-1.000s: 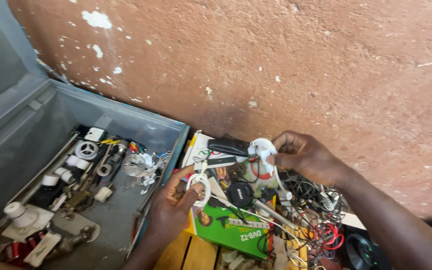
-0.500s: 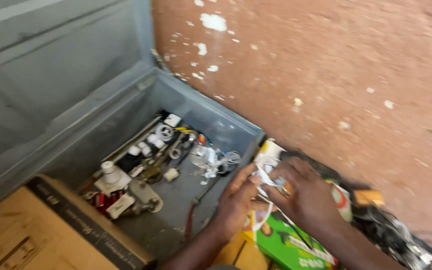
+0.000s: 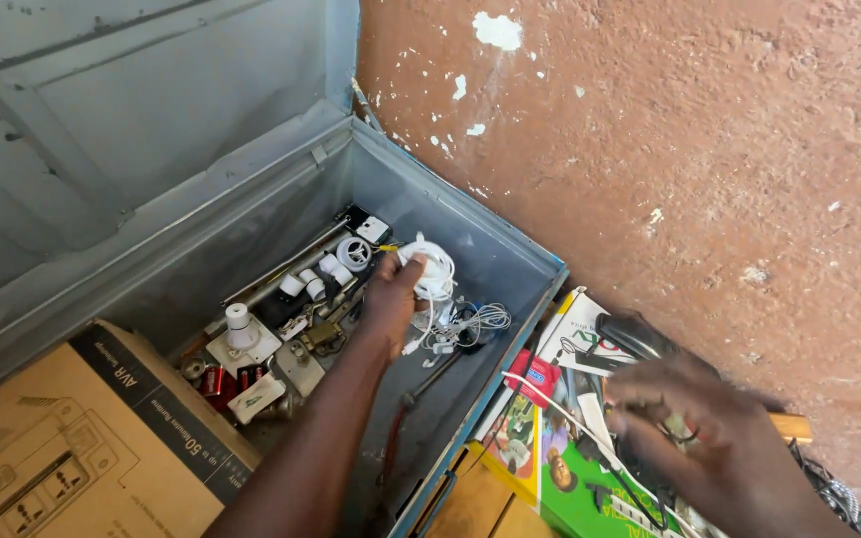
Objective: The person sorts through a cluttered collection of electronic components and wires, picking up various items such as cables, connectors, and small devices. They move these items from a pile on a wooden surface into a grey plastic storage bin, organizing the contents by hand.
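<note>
My left hand (image 3: 389, 291) reaches down into an open grey metal box (image 3: 470, 234) and grips a white coiled cable bundle (image 3: 430, 271) near the box's far corner. More thin white wires (image 3: 470, 324) lie just beneath it. My right hand (image 3: 715, 438) is blurred, fingers spread, hovering over a pile outside the box: a green printed carton (image 3: 575, 478), a black device (image 3: 630, 337) and a thin white wire (image 3: 560, 403). I cannot see anything held in the right hand.
White lamp holders (image 3: 239, 324), sockets (image 3: 354, 251), red parts (image 3: 216, 381) and metal pieces litter the box floor. A brown cardboard carton (image 3: 72, 443) stands in the box at the lower left. The raised lid (image 3: 151, 90) leans back. A rough reddish wall (image 3: 700, 149) is behind. Tangled wires (image 3: 839, 493) lie at the right.
My left hand has moved from the pile outside into the box, carrying the white cable bundle. My right hand has let go of it and stays over the pile. The view shifted.
</note>
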